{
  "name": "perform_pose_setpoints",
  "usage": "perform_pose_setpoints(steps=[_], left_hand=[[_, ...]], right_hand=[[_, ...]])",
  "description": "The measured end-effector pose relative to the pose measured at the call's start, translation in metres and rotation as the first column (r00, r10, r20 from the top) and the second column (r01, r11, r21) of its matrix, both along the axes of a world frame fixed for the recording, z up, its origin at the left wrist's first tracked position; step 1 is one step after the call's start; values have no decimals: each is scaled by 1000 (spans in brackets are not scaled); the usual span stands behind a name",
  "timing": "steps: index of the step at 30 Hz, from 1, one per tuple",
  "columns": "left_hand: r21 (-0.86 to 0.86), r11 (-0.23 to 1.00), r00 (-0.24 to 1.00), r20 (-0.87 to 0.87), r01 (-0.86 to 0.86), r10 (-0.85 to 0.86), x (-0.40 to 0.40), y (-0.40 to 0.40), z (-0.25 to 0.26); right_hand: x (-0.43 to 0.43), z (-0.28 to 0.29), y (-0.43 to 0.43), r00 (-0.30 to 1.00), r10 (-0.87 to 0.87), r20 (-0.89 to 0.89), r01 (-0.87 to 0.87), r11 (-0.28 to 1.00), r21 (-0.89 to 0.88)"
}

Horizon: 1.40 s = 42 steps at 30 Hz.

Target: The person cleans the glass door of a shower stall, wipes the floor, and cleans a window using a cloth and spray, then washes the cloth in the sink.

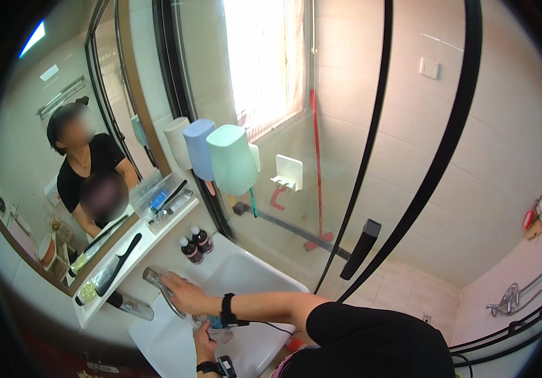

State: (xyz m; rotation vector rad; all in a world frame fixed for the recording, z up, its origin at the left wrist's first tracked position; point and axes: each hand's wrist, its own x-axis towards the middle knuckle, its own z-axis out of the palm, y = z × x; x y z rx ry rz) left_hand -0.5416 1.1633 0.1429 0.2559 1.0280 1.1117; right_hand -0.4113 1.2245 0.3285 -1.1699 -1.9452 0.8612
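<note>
My right hand (185,294) reaches over the washbasin and touches the upper part of a metal faucet (158,282). Its fingers lie along the faucet's side, and how firmly they hold it is not plain. Lower down, inside the white washbasin (157,338), my left hand (205,341) holds a clear plastic item (220,336). Something blue (215,322) shows beside that item, partly behind my right wrist. Each wrist wears a black band.
A narrow shelf (150,240) carries a black comb (120,264) and a clear box (157,201) below the mirror (30,179). Two dark bottles (190,250) stand on the basin's rim. Cups (233,160) hang near the black-framed glass shower door (363,248).
</note>
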Motion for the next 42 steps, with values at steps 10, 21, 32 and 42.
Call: perform_pose_setpoints(steps=[10, 21, 32, 42], left_hand=[[116, 993, 971, -238, 14, 14, 8, -15, 62], [162, 985, 919, -395, 62, 7, -11, -45, 90], [-51, 987, 983, 92, -155, 159, -3, -41, 67], [-41, 994, 970, -218, 104, -110, 9, -30, 37]], right_hand=[[-31, -9, 29, 953, -60, 298, -89, 882, 462], [2, -52, -40, 995, -15, -94, 37, 972, 231], [11, -99, -91, 580, -333, -743, -713, 233, -661], [10, -155, -93, 777, -216, -591, -592, 67, -803]])
